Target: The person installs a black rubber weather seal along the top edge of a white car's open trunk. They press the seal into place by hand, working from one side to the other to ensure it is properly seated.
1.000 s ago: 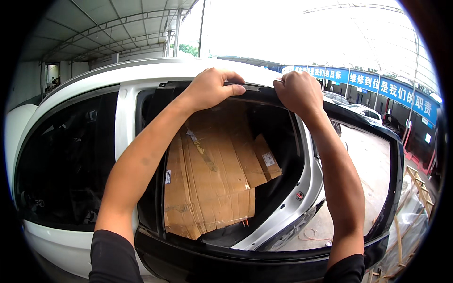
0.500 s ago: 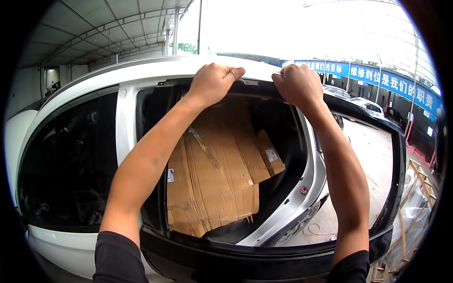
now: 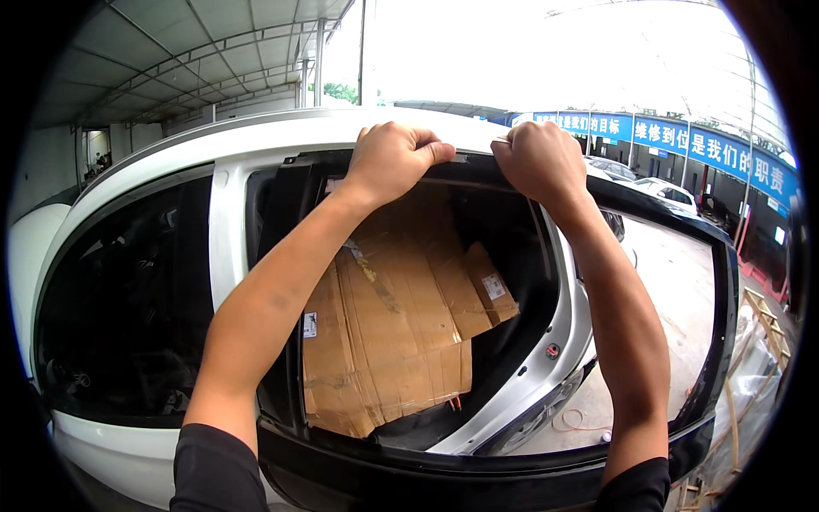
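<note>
Both arms reach forward to the top of the open black car door frame (image 3: 479, 171). My left hand (image 3: 392, 162) is closed over its upper edge, thumb pointing right. A short way to the right, my right hand (image 3: 543, 162) makes a fist on the same edge. The fingertips of both hands are hidden behind the frame. Through the window opening a sheet of brown cardboard (image 3: 392, 299) shows inside the car, with white labels and strips of tape on it.
The white car body (image 3: 229, 247) with a dark front window (image 3: 128, 299) stands to the left. Wooden slats (image 3: 766, 328) and clear plastic wrapping (image 3: 740, 410) lie at the right. A reddish hose (image 3: 580, 420) is on the floor beyond the door. White cars (image 3: 665, 192) are parked farther back.
My left hand has shifted slightly right along the door's top edge, covering more of the light strip there. My right hand stays in nearly the same place. The view has tipped slightly.
</note>
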### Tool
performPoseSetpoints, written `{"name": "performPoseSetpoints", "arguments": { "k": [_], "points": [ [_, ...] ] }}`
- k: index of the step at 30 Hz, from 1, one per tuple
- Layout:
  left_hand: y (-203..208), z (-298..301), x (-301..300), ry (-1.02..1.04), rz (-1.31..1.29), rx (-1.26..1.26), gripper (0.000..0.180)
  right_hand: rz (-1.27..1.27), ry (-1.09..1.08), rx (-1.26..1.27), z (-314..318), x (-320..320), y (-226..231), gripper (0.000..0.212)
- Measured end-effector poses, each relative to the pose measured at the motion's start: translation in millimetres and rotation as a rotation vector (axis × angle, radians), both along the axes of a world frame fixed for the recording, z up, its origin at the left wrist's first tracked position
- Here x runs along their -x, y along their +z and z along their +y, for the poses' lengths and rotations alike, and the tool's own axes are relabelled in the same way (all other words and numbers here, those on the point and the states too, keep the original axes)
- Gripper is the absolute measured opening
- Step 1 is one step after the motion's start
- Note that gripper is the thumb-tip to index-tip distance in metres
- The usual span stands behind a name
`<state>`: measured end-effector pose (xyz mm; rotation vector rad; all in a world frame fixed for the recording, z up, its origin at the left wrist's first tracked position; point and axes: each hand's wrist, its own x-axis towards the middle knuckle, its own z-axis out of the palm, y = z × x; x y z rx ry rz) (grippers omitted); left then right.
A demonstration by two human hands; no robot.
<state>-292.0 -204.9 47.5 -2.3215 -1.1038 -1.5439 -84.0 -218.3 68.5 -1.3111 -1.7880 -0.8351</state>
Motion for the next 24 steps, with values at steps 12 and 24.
{"name": "performPoseSetpoints", "arguments": {
  "k": [12,24],
  "points": [
    [-2.7,6.1,12.1,-0.139,0.099,-0.068,0.03,0.009,0.017,-0.077,11.8,-3.3,-1.6,0.035],
    [-5.7,5.2,-10.6,0.18,0.109,-0.265,0.032,0.018,0.015,-0.073,9.4,-1.8,-4.1,0.037]
  ]
}}
